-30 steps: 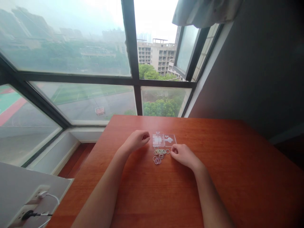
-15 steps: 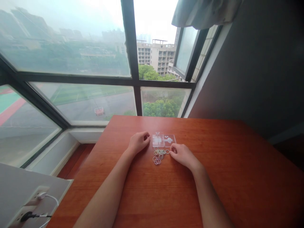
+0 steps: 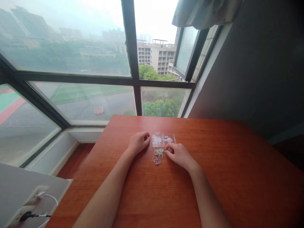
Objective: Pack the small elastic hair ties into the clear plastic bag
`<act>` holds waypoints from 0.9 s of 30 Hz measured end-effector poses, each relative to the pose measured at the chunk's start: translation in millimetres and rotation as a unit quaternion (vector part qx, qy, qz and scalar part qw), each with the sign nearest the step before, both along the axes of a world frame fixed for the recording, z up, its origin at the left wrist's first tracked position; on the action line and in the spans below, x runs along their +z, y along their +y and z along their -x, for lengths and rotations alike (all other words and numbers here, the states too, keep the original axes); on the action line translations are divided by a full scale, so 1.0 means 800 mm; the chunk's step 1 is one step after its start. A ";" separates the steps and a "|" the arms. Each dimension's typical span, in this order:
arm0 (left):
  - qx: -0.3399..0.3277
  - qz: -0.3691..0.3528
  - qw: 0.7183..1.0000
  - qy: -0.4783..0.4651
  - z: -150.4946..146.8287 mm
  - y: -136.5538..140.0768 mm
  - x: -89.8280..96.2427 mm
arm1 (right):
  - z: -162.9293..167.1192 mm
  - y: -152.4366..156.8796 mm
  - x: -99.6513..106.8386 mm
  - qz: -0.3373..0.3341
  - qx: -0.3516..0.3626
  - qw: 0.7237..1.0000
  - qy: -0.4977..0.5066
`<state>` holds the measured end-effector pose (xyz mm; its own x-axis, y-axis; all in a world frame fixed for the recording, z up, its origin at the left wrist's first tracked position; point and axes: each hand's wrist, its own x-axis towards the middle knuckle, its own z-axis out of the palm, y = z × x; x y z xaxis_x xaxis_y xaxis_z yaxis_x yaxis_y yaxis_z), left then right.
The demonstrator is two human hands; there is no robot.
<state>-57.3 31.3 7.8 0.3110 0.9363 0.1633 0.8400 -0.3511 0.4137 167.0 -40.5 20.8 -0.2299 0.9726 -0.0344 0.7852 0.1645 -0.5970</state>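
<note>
Several pale-coloured small rings, which look like hair ties, lie in a loose cluster on the wooden table. Just behind them rests an open clear plastic box, its transparent lid folded out to the right and marked with white printing. My right hand is closed in a pinch at the cluster's right side, its fingertips on one pale hair tie. To the left of the box, my left hand rests on the table with curled fingers; what it holds, if anything, is too small to make out.
The reddish-brown table reaches to the window frame at the back. A grey wall rises on the right. Plugs and cables stick out of wall sockets at the lower left.
My right hand has moved slightly left, bringing the hair tie at its fingertips closer to the cluster. My left hand and the box stay where they were.
</note>
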 end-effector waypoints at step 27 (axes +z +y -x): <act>-0.009 -0.029 0.999 -0.023 0.002 0.003 -0.010 | 0.013 0.001 -0.007 -0.076 -0.003 0.997 -0.030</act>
<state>-59.1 34.1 0.1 0.3188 0.9191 0.2316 0.8138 -0.3907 0.4302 156.6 -39.5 15.2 -0.2260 0.9689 0.1006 0.8205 0.2450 -0.5165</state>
